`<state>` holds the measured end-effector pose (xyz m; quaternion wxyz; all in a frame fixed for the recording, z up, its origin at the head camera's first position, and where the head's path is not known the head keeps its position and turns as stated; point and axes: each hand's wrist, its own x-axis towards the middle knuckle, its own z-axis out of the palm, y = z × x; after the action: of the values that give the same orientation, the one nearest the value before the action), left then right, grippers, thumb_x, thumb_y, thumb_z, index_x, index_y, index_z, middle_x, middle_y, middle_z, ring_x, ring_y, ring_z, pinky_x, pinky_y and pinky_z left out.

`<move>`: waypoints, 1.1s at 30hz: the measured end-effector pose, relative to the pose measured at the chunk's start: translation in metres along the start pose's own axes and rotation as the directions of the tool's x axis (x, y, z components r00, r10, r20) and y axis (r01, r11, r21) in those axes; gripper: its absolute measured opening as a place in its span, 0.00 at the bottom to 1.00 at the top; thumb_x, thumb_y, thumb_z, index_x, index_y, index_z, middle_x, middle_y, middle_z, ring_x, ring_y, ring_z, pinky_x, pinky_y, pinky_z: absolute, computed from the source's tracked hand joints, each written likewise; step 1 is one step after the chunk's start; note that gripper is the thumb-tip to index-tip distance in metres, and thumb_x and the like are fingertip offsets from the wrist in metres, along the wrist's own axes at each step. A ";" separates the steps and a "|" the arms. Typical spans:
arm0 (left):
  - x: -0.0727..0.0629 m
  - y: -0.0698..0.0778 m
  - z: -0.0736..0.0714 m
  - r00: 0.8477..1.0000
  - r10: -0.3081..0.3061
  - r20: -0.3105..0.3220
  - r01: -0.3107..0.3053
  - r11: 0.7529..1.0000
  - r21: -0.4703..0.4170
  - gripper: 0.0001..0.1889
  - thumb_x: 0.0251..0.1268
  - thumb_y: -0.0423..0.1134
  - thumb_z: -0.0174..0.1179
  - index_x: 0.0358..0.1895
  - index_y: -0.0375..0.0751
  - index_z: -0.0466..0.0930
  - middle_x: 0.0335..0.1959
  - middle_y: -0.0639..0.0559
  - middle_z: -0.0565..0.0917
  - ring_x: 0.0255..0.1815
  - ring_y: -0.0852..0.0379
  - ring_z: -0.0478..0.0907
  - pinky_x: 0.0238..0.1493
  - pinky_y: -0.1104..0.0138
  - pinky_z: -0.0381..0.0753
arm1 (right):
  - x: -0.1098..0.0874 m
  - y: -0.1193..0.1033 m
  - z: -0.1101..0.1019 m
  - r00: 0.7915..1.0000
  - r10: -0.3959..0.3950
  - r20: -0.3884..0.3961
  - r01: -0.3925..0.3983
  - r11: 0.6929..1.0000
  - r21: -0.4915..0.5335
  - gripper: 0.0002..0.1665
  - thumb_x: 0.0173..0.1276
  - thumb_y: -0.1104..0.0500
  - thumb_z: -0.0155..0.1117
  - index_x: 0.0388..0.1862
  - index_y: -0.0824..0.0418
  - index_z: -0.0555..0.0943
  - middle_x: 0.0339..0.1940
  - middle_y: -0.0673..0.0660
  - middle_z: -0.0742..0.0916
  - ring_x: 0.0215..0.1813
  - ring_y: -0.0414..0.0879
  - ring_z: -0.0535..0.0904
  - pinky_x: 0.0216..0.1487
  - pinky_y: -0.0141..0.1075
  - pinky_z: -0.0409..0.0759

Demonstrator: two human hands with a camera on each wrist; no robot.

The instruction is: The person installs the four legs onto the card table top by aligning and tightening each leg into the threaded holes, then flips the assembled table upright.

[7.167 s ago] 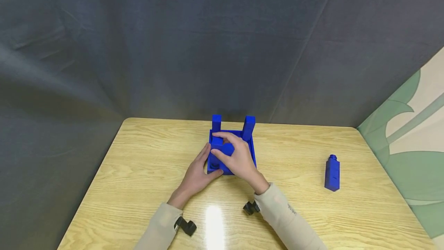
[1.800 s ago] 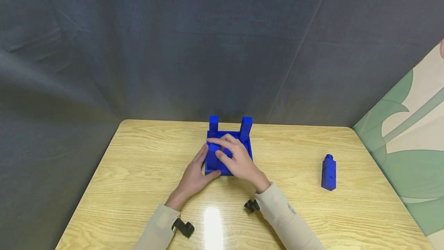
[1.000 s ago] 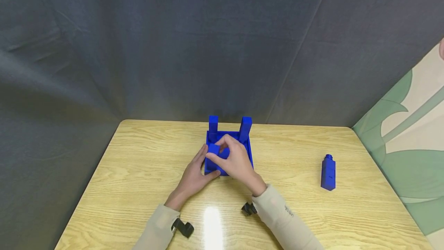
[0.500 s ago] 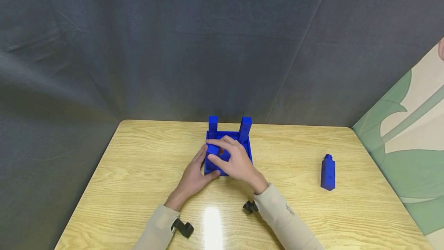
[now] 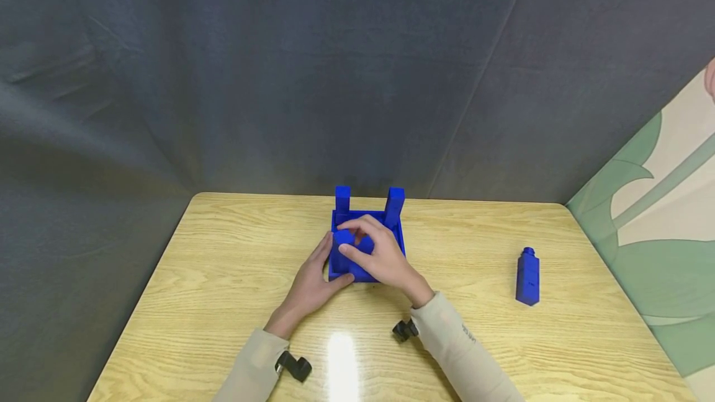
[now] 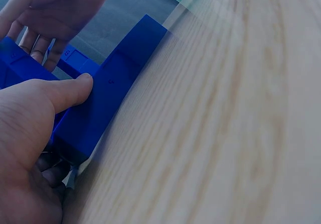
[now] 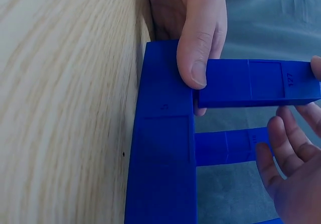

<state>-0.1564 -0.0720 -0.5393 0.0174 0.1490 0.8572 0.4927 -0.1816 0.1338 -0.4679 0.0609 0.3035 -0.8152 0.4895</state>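
Note:
In the head view a small upturned blue square tabletop (image 5: 365, 276) with a raised rim lies on the wooden table. My left hand (image 5: 309, 288) grips its near left corner, thumb on the front side. A square blue leg (image 5: 342, 237) stands upright at that corner; the right wrist view shows the leg (image 7: 225, 83) sideways, marked "127". My right hand (image 5: 388, 258) holds the leg's upper end between thumb and fingers. Two more legs rise from the far side, a left leg (image 5: 342, 199) and a right leg (image 5: 395, 203).
A loose blue leg (image 5: 527, 278) with a threaded end lies on the wooden table (image 5: 458, 247) at the right. A dark grey curtain (image 5: 357, 79) hangs behind the table's far edge. A patterned panel (image 5: 665, 253) stands at the right.
Earlier the leg was held over the tabletop, with the dark corner hole visible; now it stands at that corner. My right fingers have loosened, re-gripped and turned it. The left hand holds steady.

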 end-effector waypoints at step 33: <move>-0.001 0.001 -0.001 1.000 -0.014 0.016 0.014 1.000 0.002 0.56 0.73 0.54 0.76 0.92 0.39 0.49 0.93 0.44 0.52 0.91 0.40 0.52 0.88 0.42 0.59 | 0.000 0.002 -0.005 0.996 -0.094 0.011 0.094 0.995 0.022 0.27 0.85 0.44 0.66 0.68 0.61 0.88 0.43 0.51 0.86 0.43 0.47 0.80 0.43 0.60 0.83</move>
<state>-0.1558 -0.0722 -0.5384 0.0275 0.1467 0.8584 0.4907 -0.1835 0.1391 -0.4670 0.0755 0.3451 -0.7950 0.4931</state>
